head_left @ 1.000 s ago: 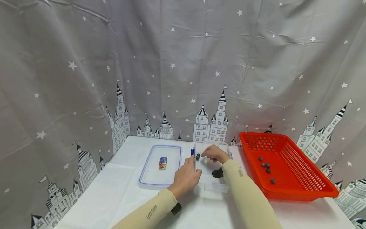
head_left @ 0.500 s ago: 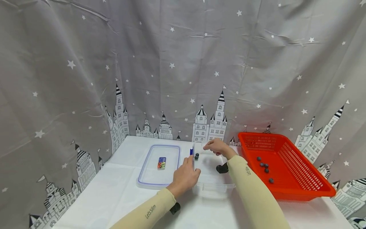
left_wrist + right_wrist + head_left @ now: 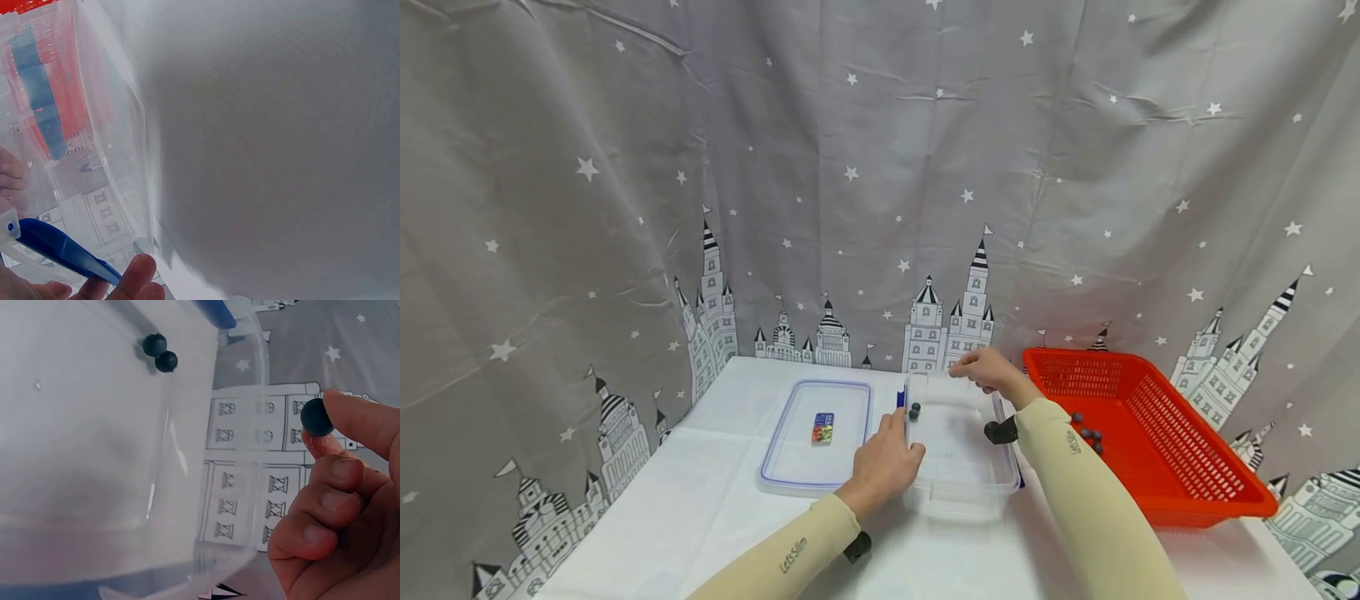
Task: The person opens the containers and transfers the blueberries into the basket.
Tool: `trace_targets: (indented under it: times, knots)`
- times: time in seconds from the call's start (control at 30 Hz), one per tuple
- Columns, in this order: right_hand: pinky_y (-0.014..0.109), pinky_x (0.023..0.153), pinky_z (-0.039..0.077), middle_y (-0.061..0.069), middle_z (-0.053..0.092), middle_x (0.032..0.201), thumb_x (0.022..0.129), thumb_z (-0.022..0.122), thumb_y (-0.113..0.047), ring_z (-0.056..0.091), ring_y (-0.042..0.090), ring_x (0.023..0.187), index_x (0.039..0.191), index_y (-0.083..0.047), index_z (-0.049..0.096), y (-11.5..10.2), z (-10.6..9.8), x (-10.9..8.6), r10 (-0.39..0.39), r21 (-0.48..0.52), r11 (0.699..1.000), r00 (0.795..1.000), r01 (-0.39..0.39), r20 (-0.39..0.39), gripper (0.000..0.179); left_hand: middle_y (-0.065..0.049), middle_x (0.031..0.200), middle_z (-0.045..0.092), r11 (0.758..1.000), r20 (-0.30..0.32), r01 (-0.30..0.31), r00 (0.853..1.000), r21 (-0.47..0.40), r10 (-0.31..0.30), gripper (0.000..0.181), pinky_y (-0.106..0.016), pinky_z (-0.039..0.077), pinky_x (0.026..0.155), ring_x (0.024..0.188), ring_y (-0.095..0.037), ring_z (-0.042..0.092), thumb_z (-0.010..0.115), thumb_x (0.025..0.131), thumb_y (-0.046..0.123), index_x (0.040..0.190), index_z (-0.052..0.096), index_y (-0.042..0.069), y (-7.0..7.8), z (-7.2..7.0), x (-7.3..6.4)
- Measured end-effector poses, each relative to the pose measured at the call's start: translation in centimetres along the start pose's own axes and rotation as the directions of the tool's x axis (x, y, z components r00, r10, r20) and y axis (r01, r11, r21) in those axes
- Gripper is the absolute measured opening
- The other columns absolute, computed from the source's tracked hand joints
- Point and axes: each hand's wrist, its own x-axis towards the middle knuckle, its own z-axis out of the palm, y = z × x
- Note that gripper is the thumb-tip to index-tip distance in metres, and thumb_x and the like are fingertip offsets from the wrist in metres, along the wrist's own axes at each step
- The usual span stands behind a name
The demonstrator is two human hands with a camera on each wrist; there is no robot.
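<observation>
A blueberry (image 3: 316, 417) is pinched between the thumb and index finger of my right hand (image 3: 992, 372), which hovers over the far end of a clear plastic container (image 3: 962, 490). In the right wrist view its other fingers are curled. Two more blueberries (image 3: 155, 345) lie touching on the container's floor, by its left wall. My left hand (image 3: 886, 460) holds that left side, its fingers at a blue latch (image 3: 59, 247) in the left wrist view. Part of the left hand falls outside the left wrist view.
Left of the container lies a clear lid (image 3: 786, 454) with a blue seal and a colourful label (image 3: 822, 427). To the right stands a red plastic basket (image 3: 1195, 506) with several blueberries (image 3: 1096, 435), partly hidden by my right sleeve. A grey castle-print curtain (image 3: 820, 167) hangs behind the table.
My right hand has risen away from the two blueberries in the container, moving back and to the right. My left hand stays at the container's left side.
</observation>
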Motion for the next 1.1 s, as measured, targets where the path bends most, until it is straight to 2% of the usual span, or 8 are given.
trace_targets:
  times: [0.27,0.4,0.53,0.67,0.77,0.93,1.1]
  knots:
    - [0.024,0.051,0.033,-0.003,0.037,0.061,0.093,0.070,-0.024,0.034,0.012,0.050,0.113,-0.002,0.073,0.4,-1.8,-0.5,-0.018,0.000,1.000,1.000,0.018,-0.021,0.029,-0.014,0.134,0.056,1.000,-0.005,-0.004,1.000,0.000,0.004,0.070,-0.048,0.052,0.073,0.094,-0.028,0.064,0.055,0.091,0.034,0.152,0.038,0.006,-0.1,0.2,0.1]
    - [0.024,0.049,0.031,-0.005,0.038,0.057,0.094,0.070,-0.024,0.032,0.009,0.047,0.114,0.000,0.072,0.5,-2.9,-1.0,-0.040,-0.008,0.999,0.999,0.040,-0.029,0.031,-0.015,0.135,0.055,1.000,-0.004,-0.006,1.000,-0.002,0.006,0.069,-0.047,0.052,0.072,0.094,-0.028,0.064,0.055,0.091,0.033,0.152,0.038,0.005,-0.2,0.2,0.0]
    - [0.024,0.048,0.030,-0.002,0.043,0.063,0.094,0.070,-0.024,0.030,0.009,0.045,0.112,-0.001,0.072,1.2,-3.9,-1.3,-0.031,0.020,0.999,0.999,0.032,-0.045,0.030,-0.015,0.135,0.055,1.000,0.001,-0.009,1.000,-0.004,0.009,0.070,-0.046,0.052,0.071,0.092,-0.026,0.063,0.055,0.091,0.034,0.153,0.038,0.005,-0.2,0.1,-0.1]
    - [0.027,0.048,0.032,0.000,0.050,0.075,0.094,0.070,-0.029,0.030,0.011,0.045,0.114,-0.003,0.073,1.8,-4.8,-1.5,-0.001,-0.008,1.000,0.998,0.001,-0.064,0.034,-0.015,0.136,0.055,1.000,0.003,-0.007,1.000,-0.002,0.007,0.070,-0.045,0.052,0.072,0.090,-0.025,0.062,0.054,0.092,0.034,0.153,0.037,0.005,-0.2,0.1,-0.1]
    - [0.027,0.051,0.036,-0.001,0.050,0.073,0.093,0.071,-0.030,0.033,0.011,0.047,0.115,-0.002,0.073,2.1,-5.5,-1.9,0.000,-0.026,1.000,0.997,-0.002,-0.079,0.036,-0.015,0.136,0.054,1.000,0.005,-0.006,1.000,-0.003,0.006,0.069,-0.046,0.052,0.072,0.089,-0.025,0.062,0.053,0.092,0.033,0.153,0.037,0.005,-0.2,0.1,-0.1]
    - [0.030,0.054,0.036,-0.004,0.038,0.060,0.094,0.070,-0.028,0.034,0.012,0.049,0.116,0.002,0.071,2.6,-6.7,-2.9,-0.006,-0.024,1.000,0.997,0.004,-0.081,0.037,-0.015,0.136,0.055,1.000,0.002,-0.011,1.000,-0.004,0.011,0.069,-0.047,0.052,0.072,0.089,-0.025,0.062,0.054,0.092,0.031,0.152,0.038,0.004,-0.2,0.2,0.0]
    - [0.029,0.053,0.033,-0.005,0.036,0.056,0.095,0.068,-0.029,0.031,0.012,0.047,0.118,0.002,0.069,3.7,-8.0,-3.5,0.028,-0.011,1.000,0.997,-0.029,-0.077,0.038,-0.015,0.136,0.055,1.000,0.001,-0.012,1.000,0.005,0.012,0.068,-0.048,0.052,0.073,0.092,-0.026,0.063,0.054,0.092,0.032,0.152,0.038,0.005,-0.1,0.2,0.0]
